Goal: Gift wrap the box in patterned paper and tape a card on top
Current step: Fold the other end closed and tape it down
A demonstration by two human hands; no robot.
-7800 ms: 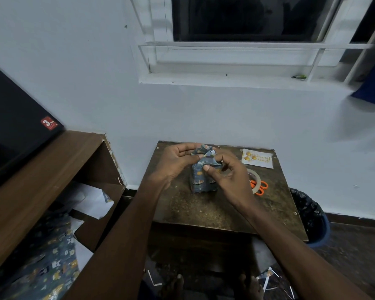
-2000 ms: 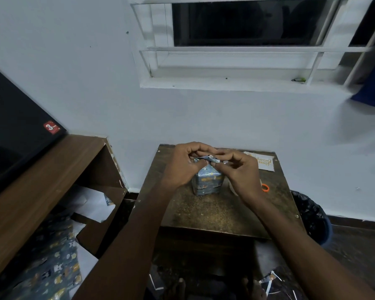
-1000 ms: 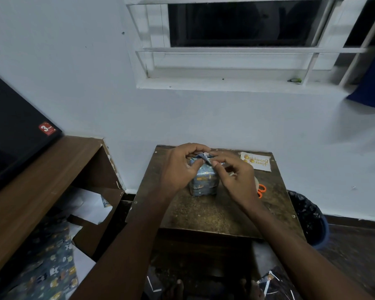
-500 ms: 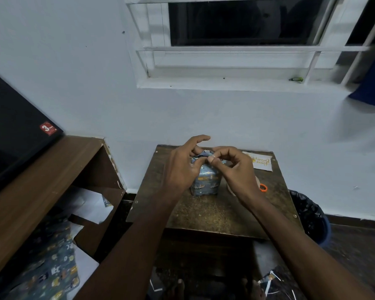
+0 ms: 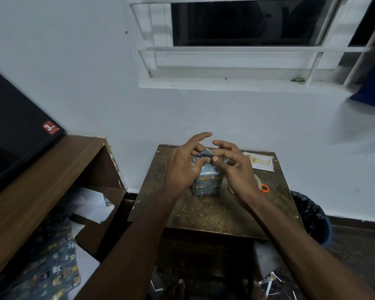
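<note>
The wrapped box [image 5: 207,182] is standing on the brown worktop [image 5: 214,213]. The left hand [image 5: 183,167] and the right hand [image 5: 236,169] are both pinching the paper flap [image 5: 204,153] on top of it with curled fingers. The card [image 5: 261,163] is lying near the back right corner, apart from the box.

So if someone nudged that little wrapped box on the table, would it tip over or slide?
The wrapped box stands taller than wide on the table, so it could tip if pushed high. It looks small and probably light. Both the left hand and right hand pinch its paper top, steadying it.
</note>
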